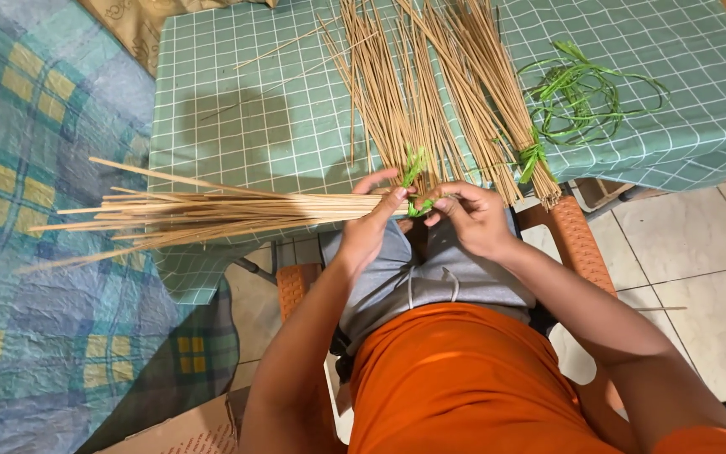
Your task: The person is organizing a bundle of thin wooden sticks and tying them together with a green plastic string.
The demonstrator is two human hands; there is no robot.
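A bundle of thin tan sticks [212, 212] lies across my lap, its long ends fanning out to the left. My left hand [371, 223] grips the bundle near its right end. My right hand [470, 217] pinches a green strip [414, 183] that is wound around that end of the bundle. Both hands meet just in front of the table's near edge.
A table with a green checked cloth [245, 126] holds a loose heap of sticks [397, 92], a tied bundle with a green band [533, 158] and a tangle of green strips [586, 92]. A plaid blanket [35, 277] lies left; tiled floor [699, 277] right.
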